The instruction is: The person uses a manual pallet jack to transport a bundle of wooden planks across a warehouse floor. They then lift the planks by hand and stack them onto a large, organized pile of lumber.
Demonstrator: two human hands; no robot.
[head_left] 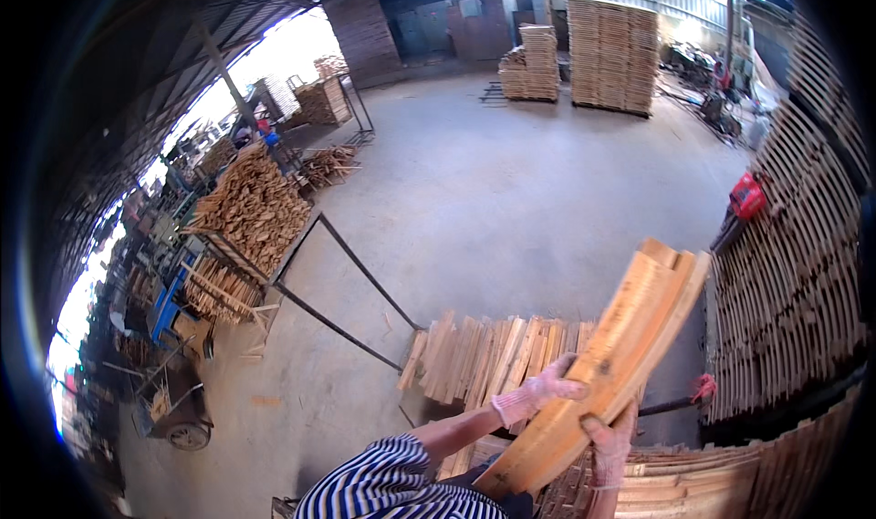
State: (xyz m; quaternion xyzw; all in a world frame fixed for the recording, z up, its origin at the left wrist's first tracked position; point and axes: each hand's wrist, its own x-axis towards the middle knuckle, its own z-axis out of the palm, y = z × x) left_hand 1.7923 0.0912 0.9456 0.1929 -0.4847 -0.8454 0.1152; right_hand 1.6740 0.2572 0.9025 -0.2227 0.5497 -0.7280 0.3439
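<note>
Several curved wooden boards (pixel 598 359), pressed together as a bundle, slant across the lower right of the head view. My left hand (pixel 547 387), in a pinkish glove, grips them from the left side. Lower down, my right hand (pixel 610 451) clasps the right side of the bundle, its thumb on the near face; its glove is also pinkish. Some fingers of both hands are hidden by the wood. Beneath and behind the bundle lies a row of loose wooden slats (pixel 488 350). Below my right hand, more stacked slats (pixel 684 482) run toward the right.
A dark metal frame (pixel 342 326) stands left of the slat row. Tall stacked wood (pixel 785 282) lines the right side, with a red object (pixel 748 196) against it. Farther off are a wood heap (pixel 255 204), a wheeled cart (pixel 182 410) and a high wood stack (pixel 611 54).
</note>
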